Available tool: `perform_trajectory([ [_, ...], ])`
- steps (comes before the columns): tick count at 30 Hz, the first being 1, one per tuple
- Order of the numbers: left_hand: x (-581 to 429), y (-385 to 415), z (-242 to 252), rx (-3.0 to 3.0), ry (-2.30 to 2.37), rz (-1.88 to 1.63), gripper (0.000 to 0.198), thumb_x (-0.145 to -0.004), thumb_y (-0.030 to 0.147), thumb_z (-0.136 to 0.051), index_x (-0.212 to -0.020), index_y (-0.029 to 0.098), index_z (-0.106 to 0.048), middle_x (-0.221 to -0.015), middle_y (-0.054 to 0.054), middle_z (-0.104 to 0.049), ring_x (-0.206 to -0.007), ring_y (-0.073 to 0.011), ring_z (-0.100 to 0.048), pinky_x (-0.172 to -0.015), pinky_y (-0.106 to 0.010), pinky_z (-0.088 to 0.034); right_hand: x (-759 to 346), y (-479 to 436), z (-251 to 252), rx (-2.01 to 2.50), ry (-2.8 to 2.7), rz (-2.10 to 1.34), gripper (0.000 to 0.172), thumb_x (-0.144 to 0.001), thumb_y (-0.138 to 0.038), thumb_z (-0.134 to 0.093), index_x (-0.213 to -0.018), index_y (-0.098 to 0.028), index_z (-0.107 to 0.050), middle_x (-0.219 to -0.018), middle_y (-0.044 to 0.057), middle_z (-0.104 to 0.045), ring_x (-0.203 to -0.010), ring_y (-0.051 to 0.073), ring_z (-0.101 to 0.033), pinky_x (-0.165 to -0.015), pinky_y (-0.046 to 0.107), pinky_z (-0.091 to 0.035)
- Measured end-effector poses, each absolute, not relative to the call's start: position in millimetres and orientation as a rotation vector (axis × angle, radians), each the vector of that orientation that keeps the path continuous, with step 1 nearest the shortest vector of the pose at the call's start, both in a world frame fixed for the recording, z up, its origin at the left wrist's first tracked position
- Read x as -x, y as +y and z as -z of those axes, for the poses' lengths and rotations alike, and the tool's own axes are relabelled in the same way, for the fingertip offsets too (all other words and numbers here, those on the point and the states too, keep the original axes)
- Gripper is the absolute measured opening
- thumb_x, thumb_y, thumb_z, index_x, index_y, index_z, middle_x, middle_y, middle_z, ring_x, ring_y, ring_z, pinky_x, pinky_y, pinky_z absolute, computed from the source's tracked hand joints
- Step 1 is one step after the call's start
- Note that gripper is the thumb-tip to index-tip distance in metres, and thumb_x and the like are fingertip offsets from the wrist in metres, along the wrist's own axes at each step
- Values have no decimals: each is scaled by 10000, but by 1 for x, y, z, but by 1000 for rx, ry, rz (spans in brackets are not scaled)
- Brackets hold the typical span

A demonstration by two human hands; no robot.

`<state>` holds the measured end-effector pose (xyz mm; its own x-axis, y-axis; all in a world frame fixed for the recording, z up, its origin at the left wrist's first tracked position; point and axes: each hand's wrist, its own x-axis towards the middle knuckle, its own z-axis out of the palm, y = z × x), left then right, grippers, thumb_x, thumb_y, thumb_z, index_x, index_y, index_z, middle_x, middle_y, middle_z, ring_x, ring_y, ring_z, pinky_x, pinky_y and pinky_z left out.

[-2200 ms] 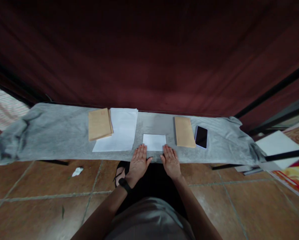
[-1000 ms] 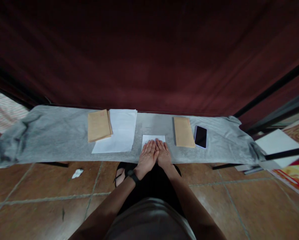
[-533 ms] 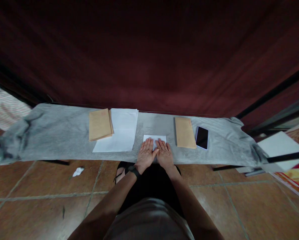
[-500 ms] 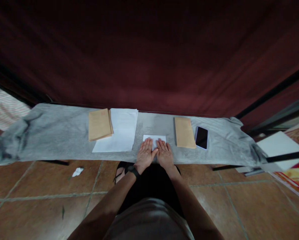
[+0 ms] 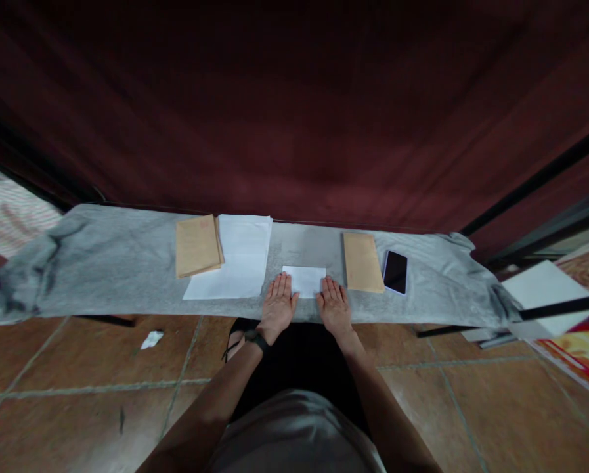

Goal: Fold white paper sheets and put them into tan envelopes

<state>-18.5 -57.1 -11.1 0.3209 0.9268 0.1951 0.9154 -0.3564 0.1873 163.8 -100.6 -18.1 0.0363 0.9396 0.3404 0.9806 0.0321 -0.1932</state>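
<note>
A small white sheet of paper (image 5: 308, 281), apparently folded, lies flat at the front of the cloth-covered bench. My left hand (image 5: 278, 305) rests palm down at its left edge, fingers stretched out. At its right edge, my right hand (image 5: 334, 305) lies flat in the same way. Between the two hands most of the paper shows. Left of them is a stack of larger white sheets (image 5: 239, 263), partly under a few brown envelopes (image 5: 197, 246). To the right lies another brown envelope (image 5: 363, 261), with a phone (image 5: 395, 272) beside it, its screen dark.
A grey cloth (image 5: 117, 263) covers the narrow bench. Behind it hangs a dark red curtain (image 5: 294, 144). Black metal bars (image 5: 565, 306) cross at the right, near a white board (image 5: 545, 289). A crumpled white scrap (image 5: 152, 339) lies on the tiled floor.
My hands have slid apart over the small white paper, the left one to the left and the right one to the right. More of the paper's middle is uncovered.
</note>
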Motion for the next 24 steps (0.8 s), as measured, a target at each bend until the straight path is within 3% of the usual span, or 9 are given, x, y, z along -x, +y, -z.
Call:
perform_trajectory([
  [9,18,-57,10,-2520,1743,-453,627,-1024,385,-282,-1572,80,-273,-1606,-155,-343,-1510,-264,-282,-1231,-469,-245,-167,-95,11,1976,-1895,119,548,-1066,-354,-284,-1496,-48,-431,-1524,190,-471,-1434,285,-419,-1169,479,-322],
  [17,18,-57,12,-2524,1745,-413,633,-1018,369,-277,-1571,61,-268,-1611,-167,-320,-1515,-270,-267,-1234,-482,-237,-141,-56,-3,1871,-2119,-116,520,-1066,-369,-264,-1521,-172,-420,-1579,99,-410,-1474,224,-366,-1212,466,-270],
  [24,18,-58,10,-2518,1741,-409,630,-1016,366,-283,-1574,74,-265,-1610,-159,-328,-1515,-265,-269,-1236,-484,-227,-134,-49,7,1916,-2128,-144,521,-1062,-381,-303,-1527,-173,-411,-1600,97,-370,-1491,241,-332,-1222,465,-237],
])
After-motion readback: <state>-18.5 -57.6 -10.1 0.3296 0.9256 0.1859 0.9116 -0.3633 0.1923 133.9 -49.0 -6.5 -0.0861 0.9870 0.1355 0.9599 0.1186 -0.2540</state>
